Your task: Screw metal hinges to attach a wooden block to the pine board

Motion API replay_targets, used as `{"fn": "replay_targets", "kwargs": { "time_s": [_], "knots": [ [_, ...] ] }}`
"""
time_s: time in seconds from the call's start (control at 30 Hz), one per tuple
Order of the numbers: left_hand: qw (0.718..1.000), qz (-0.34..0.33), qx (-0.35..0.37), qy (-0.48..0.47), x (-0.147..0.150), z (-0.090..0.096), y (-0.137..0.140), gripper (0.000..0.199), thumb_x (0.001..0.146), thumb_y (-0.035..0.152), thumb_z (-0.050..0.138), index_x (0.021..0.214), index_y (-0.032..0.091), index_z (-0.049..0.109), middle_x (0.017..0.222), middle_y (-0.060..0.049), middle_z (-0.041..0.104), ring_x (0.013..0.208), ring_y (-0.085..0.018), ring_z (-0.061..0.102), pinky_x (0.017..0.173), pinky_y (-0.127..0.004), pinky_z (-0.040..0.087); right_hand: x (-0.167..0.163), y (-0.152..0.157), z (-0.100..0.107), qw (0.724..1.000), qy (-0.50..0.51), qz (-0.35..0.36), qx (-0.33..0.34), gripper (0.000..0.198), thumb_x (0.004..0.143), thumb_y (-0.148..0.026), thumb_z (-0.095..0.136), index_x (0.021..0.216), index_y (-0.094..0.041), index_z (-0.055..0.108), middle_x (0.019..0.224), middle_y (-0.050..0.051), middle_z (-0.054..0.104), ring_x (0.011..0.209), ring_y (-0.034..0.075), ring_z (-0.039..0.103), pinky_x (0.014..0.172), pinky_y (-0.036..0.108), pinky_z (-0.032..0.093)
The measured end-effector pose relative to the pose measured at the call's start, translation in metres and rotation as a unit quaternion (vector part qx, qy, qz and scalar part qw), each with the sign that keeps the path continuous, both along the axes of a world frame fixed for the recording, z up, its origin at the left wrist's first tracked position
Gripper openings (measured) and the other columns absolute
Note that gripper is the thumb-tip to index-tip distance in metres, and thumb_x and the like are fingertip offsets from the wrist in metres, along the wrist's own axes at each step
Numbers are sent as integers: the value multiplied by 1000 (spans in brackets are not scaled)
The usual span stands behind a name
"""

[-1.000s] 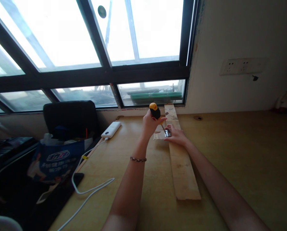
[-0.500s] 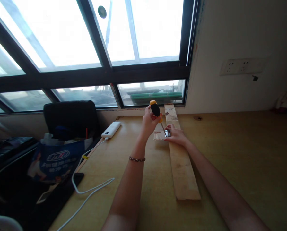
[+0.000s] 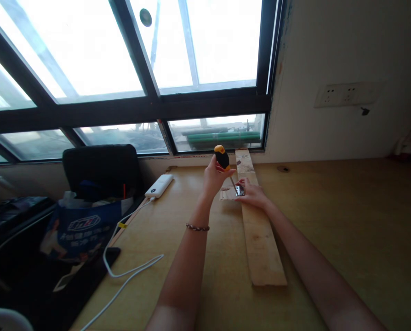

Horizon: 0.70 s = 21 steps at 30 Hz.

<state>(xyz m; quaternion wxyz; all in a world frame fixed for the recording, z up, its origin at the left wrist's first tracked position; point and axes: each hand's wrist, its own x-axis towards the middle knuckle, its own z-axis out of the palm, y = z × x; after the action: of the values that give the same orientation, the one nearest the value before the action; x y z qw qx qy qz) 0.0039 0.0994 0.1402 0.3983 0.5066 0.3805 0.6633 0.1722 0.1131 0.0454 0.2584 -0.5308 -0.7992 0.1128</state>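
My left hand point(image 3: 215, 177) is closed around a yellow and black screwdriver point(image 3: 222, 157). Its shaft slants down to the right, and the tip meets a small shiny metal plate with holes point(image 3: 239, 190), possibly a hinge. With thumb and fingers on either side, my right hand point(image 3: 253, 194) holds that plate down. Beneath it lie a long wooden board point(image 3: 263, 246) and a short, thin wooden piece point(image 3: 227, 193) that juts out to the left. Whether a screw sits under the tip is too small to see.
A white power bank point(image 3: 159, 185) with a white cable point(image 3: 136, 271) lies on the wooden table point(image 3: 336, 220) to the left. Beyond the table's left edge are a black chair point(image 3: 102, 170) and a blue bag point(image 3: 84, 230). Window and wall border the back.
The screwdriver's handle has turned slightly in my left hand, and the fingers have shifted on it. My right hand, the metal plate and the board stay where they were.
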Motion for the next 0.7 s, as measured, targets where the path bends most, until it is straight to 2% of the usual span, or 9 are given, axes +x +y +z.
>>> {"fn": "replay_targets", "kwargs": {
  "time_s": [0.17, 0.3, 0.47, 0.57, 0.7],
  "knots": [
    [998, -21, 13, 53, -3, -4, 6, 48, 37, 4, 80, 78, 18, 59, 62, 4, 57, 55, -9, 52, 52, -18, 37, 0, 1, -1, 1000, 0, 0, 1, 72, 60, -52, 71, 118, -24, 38, 113, 6, 62, 100, 25, 61, 79, 35, 47],
    [998, -53, -11, 5, -5, -4, 9, 56, 38, -2, 76, 87, 18, 57, 65, 4, 58, 58, -11, 56, 57, -19, 41, -1, 0, -1, 1000, -6, -3, 4, 72, 60, -52, 70, 118, -24, 39, 113, 6, 62, 100, 25, 60, 79, 35, 47],
    [995, -98, 1, -20, 0, -7, 10, 42, 47, -4, 69, 81, 16, 55, 71, -1, 62, 66, -12, 60, 64, -21, 44, 0, -1, 1, 1000, 3, 1, 1, 71, 60, -53, 70, 117, -24, 39, 112, 6, 62, 100, 26, 61, 79, 36, 47],
    [996, -89, 17, 15, 3, -10, 11, 37, 51, 4, 72, 81, 16, 54, 65, 0, 60, 60, -11, 57, 59, -21, 42, 1, -1, 1, 1000, 12, 6, 0, 70, 60, -51, 71, 116, -24, 39, 113, 5, 62, 101, 25, 60, 81, 35, 47],
    [992, -121, -1, 31, 5, -8, 9, 48, 51, 16, 78, 94, 15, 57, 63, 1, 59, 56, -12, 56, 56, -24, 42, 0, -1, 0, 1000, 17, 7, -4, 69, 60, -51, 71, 115, -23, 38, 114, 6, 62, 103, 26, 60, 81, 36, 47]
  ]
}}
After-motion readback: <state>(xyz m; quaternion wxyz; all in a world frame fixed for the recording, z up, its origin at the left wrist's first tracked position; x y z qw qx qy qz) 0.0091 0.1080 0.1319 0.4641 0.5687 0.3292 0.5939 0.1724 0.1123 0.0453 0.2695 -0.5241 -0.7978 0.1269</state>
